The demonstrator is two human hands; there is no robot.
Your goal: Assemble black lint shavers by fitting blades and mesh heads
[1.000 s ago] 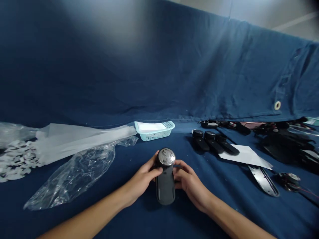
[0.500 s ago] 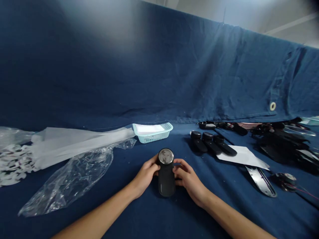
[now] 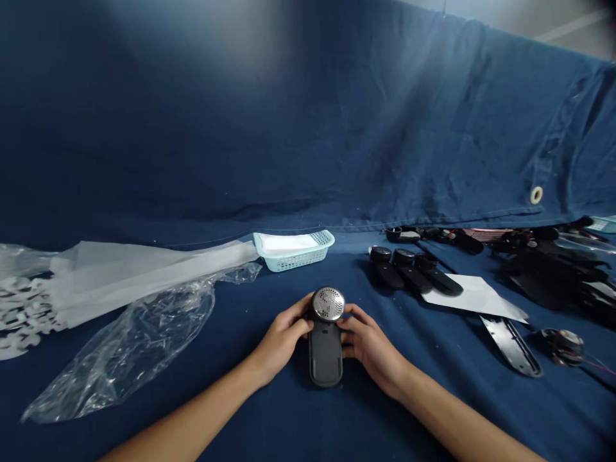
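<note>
Lower centre: left hand [image 3: 279, 340] and right hand [image 3: 378, 351] grasp black handheld device [image 3: 326, 356] with perforated silver head [image 3: 328, 303]. Mid-frame: pale-blue plastic basket [image 3: 297, 260]. Lower left: crumpled clear plastic bag [image 3: 139, 346]. Right: white paper sheet [image 3: 474, 297].

There is one turquoise basket [image 3: 298, 260]. Nearer than the basket: one left hand [image 3: 283, 337], one right hand [image 3: 374, 346] and, between them, one handheld device [image 3: 326, 356]. Right of the basket: three black devices [image 3: 414, 276], one white sheet [image 3: 481, 296], one silvery shell [image 3: 509, 342] and one round part with wires [image 3: 564, 345]; farther right, dark parts [image 3: 541, 274] too tangled to count. Left of the basket: one clear plastic bag [image 3: 144, 346], one stretch of translucent wrapping [image 3: 120, 279], and more than a dozen white pieces [image 3: 24, 307], overlapping too much for an exact number.
</note>
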